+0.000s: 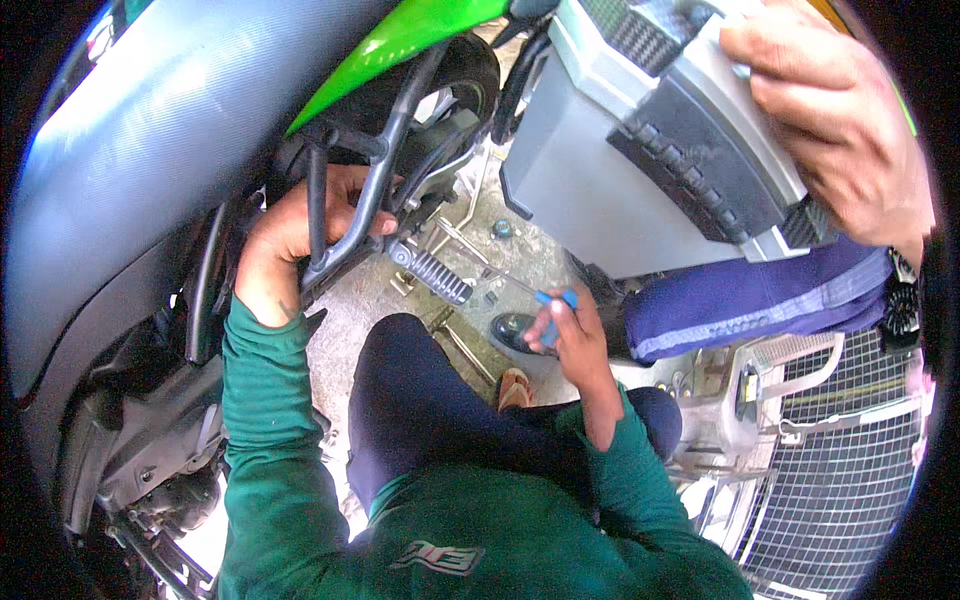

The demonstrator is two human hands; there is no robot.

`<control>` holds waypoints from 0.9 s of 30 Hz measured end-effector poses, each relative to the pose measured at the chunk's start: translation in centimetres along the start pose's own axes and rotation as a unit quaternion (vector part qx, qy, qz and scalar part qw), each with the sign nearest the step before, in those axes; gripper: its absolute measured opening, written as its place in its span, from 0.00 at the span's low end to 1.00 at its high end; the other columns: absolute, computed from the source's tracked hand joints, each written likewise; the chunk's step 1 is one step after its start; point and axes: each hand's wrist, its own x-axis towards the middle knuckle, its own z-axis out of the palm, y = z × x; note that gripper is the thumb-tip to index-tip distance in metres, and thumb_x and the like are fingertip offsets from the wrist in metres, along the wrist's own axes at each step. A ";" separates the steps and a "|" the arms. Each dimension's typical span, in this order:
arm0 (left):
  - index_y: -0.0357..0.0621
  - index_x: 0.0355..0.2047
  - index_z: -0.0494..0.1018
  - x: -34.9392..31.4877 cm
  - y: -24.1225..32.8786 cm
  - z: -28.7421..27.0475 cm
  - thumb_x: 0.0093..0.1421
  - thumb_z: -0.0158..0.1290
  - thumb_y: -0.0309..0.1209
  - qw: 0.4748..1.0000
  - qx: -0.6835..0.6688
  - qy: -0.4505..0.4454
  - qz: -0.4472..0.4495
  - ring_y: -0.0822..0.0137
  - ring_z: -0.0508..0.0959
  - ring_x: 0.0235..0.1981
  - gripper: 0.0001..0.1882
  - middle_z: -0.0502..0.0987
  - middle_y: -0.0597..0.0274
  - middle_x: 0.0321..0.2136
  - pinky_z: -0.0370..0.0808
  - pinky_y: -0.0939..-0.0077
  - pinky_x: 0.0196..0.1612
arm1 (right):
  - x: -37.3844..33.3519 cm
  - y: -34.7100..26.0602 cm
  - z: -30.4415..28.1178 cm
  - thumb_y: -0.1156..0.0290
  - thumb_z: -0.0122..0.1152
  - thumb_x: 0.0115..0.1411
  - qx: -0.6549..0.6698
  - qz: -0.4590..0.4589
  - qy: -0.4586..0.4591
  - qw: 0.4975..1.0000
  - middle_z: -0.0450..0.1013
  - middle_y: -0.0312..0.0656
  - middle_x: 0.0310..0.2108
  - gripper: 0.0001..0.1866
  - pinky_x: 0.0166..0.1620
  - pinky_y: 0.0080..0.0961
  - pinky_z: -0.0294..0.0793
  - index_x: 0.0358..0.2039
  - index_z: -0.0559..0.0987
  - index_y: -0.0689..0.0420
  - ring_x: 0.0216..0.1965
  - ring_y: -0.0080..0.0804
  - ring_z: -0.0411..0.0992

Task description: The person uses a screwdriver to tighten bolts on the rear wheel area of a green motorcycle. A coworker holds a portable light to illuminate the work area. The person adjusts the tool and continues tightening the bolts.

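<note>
Dark motorcycle seat (170,160) rises to the left. Above the floor (543,242), the right hand (578,335) grips a blue-handled screwdriver (543,297), its shaft near a spring (440,277); the left hand (285,225) reaches behind a black bar (318,200), its hold unclear. Beyond, another person's hand (835,130) touches a grey box (600,180).

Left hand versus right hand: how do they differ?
The left hand is partly behind a black tube; the right hand is in the open. The right hand grips a blue-handled screwdriver; what the left hand holds, if anything, is hidden. Both are bare, with green sleeves.
</note>
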 end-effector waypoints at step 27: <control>0.30 0.59 0.77 0.1 0.8 0.1 0.52 0.74 0.38 1.000 -0.024 -0.009 -0.015 0.67 0.79 0.46 0.37 0.84 0.57 0.43 0.74 0.69 0.55 | -1.4 -2.5 4.3 0.59 0.57 0.76 0.541 0.173 -0.157 0.808 0.78 0.34 0.35 0.23 0.36 0.32 0.81 0.66 0.74 0.53 0.38 0.33 0.80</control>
